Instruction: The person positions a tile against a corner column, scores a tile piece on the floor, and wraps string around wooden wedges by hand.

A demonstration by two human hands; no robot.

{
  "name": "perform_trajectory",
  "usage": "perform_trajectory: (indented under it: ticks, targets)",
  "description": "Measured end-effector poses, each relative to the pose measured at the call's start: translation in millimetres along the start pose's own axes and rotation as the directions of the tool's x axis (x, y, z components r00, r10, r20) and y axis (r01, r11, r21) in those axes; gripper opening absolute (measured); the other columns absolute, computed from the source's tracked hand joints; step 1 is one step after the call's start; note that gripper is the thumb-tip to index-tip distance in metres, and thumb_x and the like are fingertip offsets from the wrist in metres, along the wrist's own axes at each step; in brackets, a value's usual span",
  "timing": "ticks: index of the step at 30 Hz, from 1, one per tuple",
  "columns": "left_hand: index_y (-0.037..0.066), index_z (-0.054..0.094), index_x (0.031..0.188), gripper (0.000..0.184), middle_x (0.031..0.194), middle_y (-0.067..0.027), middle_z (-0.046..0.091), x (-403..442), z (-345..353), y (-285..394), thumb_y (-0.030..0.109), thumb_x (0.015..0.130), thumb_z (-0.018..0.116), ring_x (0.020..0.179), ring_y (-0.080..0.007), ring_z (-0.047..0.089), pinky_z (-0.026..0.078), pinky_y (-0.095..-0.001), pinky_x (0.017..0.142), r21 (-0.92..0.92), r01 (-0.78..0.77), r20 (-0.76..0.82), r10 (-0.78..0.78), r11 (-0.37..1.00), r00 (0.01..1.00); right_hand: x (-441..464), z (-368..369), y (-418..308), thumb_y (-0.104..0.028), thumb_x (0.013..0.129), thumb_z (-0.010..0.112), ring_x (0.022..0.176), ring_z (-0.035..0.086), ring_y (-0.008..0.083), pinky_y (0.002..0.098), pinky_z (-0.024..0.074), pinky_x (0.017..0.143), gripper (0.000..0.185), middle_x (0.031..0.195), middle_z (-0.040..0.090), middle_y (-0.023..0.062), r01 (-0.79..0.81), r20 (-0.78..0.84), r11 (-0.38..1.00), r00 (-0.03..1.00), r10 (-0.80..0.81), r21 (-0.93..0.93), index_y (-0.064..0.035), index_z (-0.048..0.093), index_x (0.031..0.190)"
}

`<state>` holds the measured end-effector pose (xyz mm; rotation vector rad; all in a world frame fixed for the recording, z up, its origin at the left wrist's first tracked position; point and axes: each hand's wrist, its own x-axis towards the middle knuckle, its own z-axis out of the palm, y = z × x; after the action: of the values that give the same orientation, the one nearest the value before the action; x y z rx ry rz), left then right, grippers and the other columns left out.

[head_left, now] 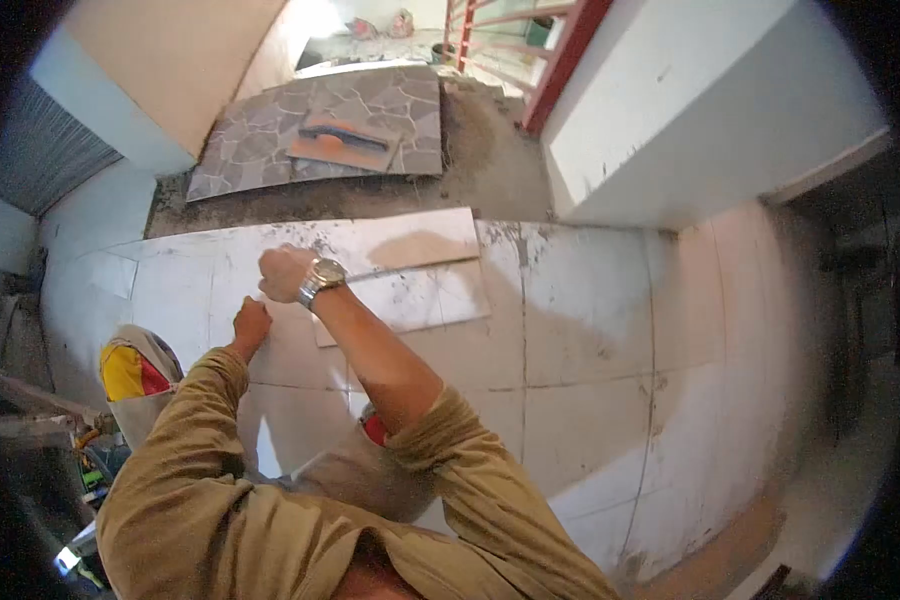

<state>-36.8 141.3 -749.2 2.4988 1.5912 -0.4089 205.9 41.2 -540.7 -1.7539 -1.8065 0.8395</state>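
Note:
My right hand point(285, 273), with a metal watch on its wrist, is closed above the white floor tiles point(580, 300). Just below and left of it is my left hand point(253, 325), also closed. The two hands are close together, and whatever they hold is too small to make out. To the right of my right hand lies a loose white tile strip point(425, 238), with dark crumbs about it. A second white piece point(455, 297) lies along its lower edge, partly behind my right forearm.
Beyond the white tiles, a grey stone-patterned tile point(240, 150) bears an orange float with a dark handle point(345, 143). Rough grey cement point(495, 160) shows beside it. A red metal railing point(560, 70) and white wall point(710, 110) stand at the right. A yellow-and-red knee pad point(130, 373) is lower left.

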Motion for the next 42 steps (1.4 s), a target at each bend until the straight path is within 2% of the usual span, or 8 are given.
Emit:
perform_trajectory:
  ticks: [5, 15, 20, 24, 28, 33, 39, 42]
  targets:
    - [0.002, 0.066, 0.101, 0.027, 0.119, -0.0223, 0.054, 16, -36, 4, 0.017, 0.082, 0.055, 0.097, -0.0413, 0.062, 0.051, -0.0478, 0.087, 0.020, -0.135, 0.326, 0.121, 0.991, 0.938, 19, 21, 6, -0.027, 0.081, 0.062, 0.090, 0.068, 0.0378, 0.0465, 0.0548, 0.078, 0.027, 0.098, 0.068, 0.0238, 0.005, 0.116, 0.999, 0.993, 0.001, -0.052, -0.0034, 0.069, 0.094]
    - [0.004, 0.060, 0.115, 0.037, 0.105, -0.0247, 0.063, 35, 60, -10, 0.017, 0.081, 0.057, 0.104, -0.0384, 0.062, 0.051, -0.0490, 0.084, -0.194, -0.348, 0.204, 0.385, 0.917, 0.900, 11, 32, 0, -0.035, 0.086, 0.057, 0.095, 0.064, 0.0387, 0.0472, 0.0510, 0.085, 0.033, 0.100, 0.068, 0.0215, -0.031, 0.153, 0.982, 0.986, 0.060, -0.188, -0.0059, 0.068, 0.096]
    - [0.000, 0.070, 0.075, 0.016, 0.080, -0.0236, 0.068, 34, -23, 13, 0.008, 0.073, 0.056, 0.079, -0.0375, 0.067, 0.053, -0.0468, 0.070, -0.012, -0.830, 0.618, 0.657, 0.558, 0.432, -6, 0, -27, -0.036, 0.088, 0.056, 0.094, 0.064, 0.0391, 0.0457, 0.0505, 0.086, 0.034, 0.102, 0.067, 0.0223, -0.152, 0.063, 0.963, 0.983, 0.170, -0.222, -0.0046, 0.067, 0.098]
    - [0.005, 0.071, 0.095, 0.026, 0.095, -0.0184, 0.069, 1, -145, 33, 0.023, 0.086, 0.055, 0.086, -0.0348, 0.066, 0.051, -0.0447, 0.076, -0.361, -0.752, 0.314, 0.832, 0.551, 0.458, 14, 13, -23, -0.040, 0.092, 0.054, 0.094, 0.065, 0.0363, 0.0455, 0.0509, 0.083, 0.038, 0.092, 0.068, 0.0199, -0.195, 0.040, 0.972, 0.979, 0.202, -0.130, -0.0038, 0.066, 0.090]
    - [0.001, 0.068, 0.088, 0.030, 0.083, -0.0237, 0.066, -7, -230, 13, 0.028, 0.086, 0.055, 0.075, -0.0341, 0.067, 0.050, -0.0446, 0.069, -0.495, -0.649, 0.045, 0.762, 0.579, 0.646, 38, 53, -1, -0.050, 0.098, 0.047, 0.066, 0.061, 0.0167, 0.0334, 0.0512, 0.063, 0.049, 0.073, 0.065, 0.0091, -0.239, 0.110, 0.766, 0.970, 0.218, 0.597, -0.0062, 0.070, 0.096]
    - [0.000, 0.068, 0.082, 0.029, 0.073, -0.0135, 0.067, 41, -245, -43, 0.028, 0.085, 0.062, 0.064, -0.0218, 0.062, 0.050, -0.0364, 0.064, -0.575, -0.579, -0.293, 0.515, 0.578, 0.806, 50, 20, -37, -0.037, 0.097, 0.054, 0.049, 0.048, 0.0062, 0.0226, 0.0393, 0.044, 0.036, 0.065, 0.056, -0.0019, -0.221, -0.048, 0.880, 0.963, 0.265, 0.420, -0.0039, 0.069, 0.092]
    - [0.006, 0.067, 0.086, 0.023, 0.069, -0.0002, 0.060, 20, -249, -40, 0.028, 0.090, 0.063, 0.061, -0.0080, 0.054, 0.043, -0.0243, 0.055, -0.891, -0.388, -0.246, 0.467, 0.236, 0.849, 63, -15, -40, -0.024, 0.094, 0.060, 0.048, 0.045, 0.0064, 0.0218, 0.0342, 0.040, 0.021, 0.066, 0.055, -0.0057, -0.206, -0.144, 0.573, 0.851, 0.505, 0.793, -0.0051, 0.067, 0.099]
    - [0.010, 0.062, 0.093, 0.020, 0.076, 0.0033, 0.057, -15, -265, -22, 0.030, 0.093, 0.061, 0.058, -0.0046, 0.047, 0.037, -0.0196, 0.051, -0.998, 0.057, 0.033, 0.486, -0.035, 0.873, 77, -1, -58, -0.022, 0.094, 0.060, 0.056, 0.050, 0.0075, 0.0227, 0.0393, 0.048, 0.022, 0.073, 0.058, -0.0028, -0.172, -0.186, 0.604, 0.856, 0.483, 0.778, -0.0051, 0.064, 0.107]
